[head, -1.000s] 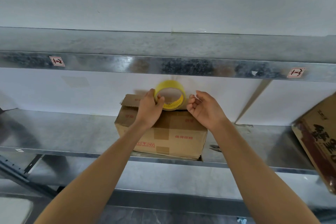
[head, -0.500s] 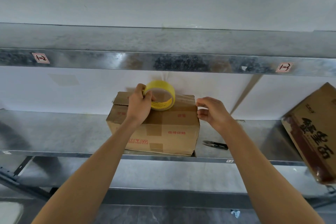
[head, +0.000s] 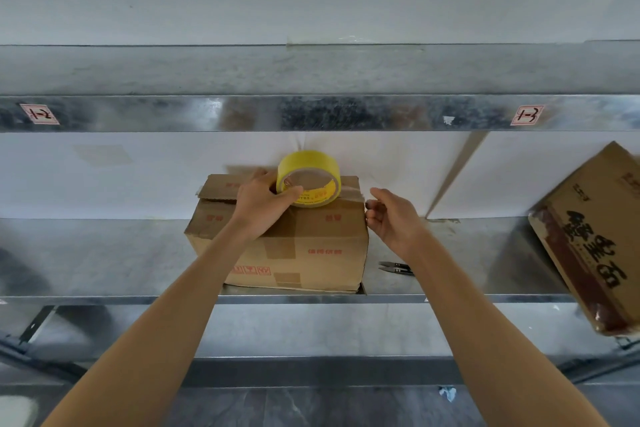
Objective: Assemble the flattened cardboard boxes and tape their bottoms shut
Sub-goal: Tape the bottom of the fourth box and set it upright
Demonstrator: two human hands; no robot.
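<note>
Containers: two. The cardboard box stands upright on the metal shelf, near the shelf's front edge and about midway along it. Its upper face is folded shut, so its contents are hidden. One flap at the rear left corner stands slightly raised. The printed carton is at the right end of the shelf, tilted, well apart from the cardboard box. It is closed and its contents are hidden.

Tape: one yellow tape roll rests on its edge on top of the cardboard box, towards the rear. One clear tape strip runs from the roll to the box's upper right edge.

Left grip: grasps the tape roll, with the thumb inside the core and the fingers over the outer face.

Right grip: the fingers are curled at the box's upper right edge, where the strip ends. Whether they pinch the strip cannot be told.

Other items: one pair of snips lies flat on the shelf, just beside the box's right side. Two labels are fixed to the upper shelf beam, one towards each end.
</note>
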